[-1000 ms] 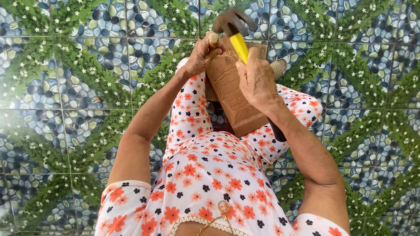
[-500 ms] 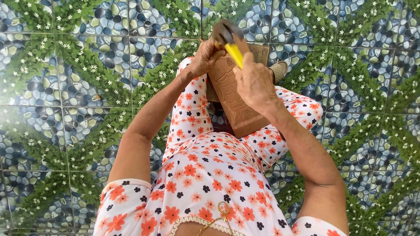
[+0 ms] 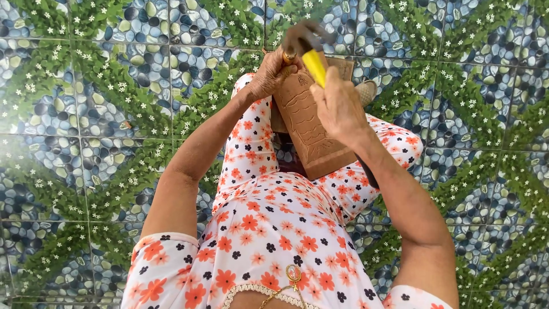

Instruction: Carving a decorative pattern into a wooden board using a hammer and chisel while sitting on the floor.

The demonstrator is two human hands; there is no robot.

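The person is sitting on the floor in a flower-print outfit [image 3: 274, 229], with a brown carved wooden board [image 3: 311, 129] lying lengthwise along the lap — its near end resting at about 6 o'clock from the hands, its far end pointing to 12 o'clock. The right hand [image 3: 338, 106] is curling fully closed around the yellow handle of a hammer [image 3: 309, 48]; the dark head is blurring just above the board's far end, at 12 o'clock from that fist. The left hand [image 3: 269, 74] is sitting at 9 o'clock from the hammer, fingers pinching tight around a small brass-coloured chisel [image 3: 289, 56] whose butt end is showing right under the hammer head. The chisel's tip is hiding behind the fingers, so whether it is touching the wood I cannot tell. A foot in a grey sandal [image 3: 366, 90] is peeking out at 3 o'clock from the board's far end. All around, tiled floor [image 3: 86, 114] is spreading out, printed with pebbles and green leafy bands. No container is showing here.
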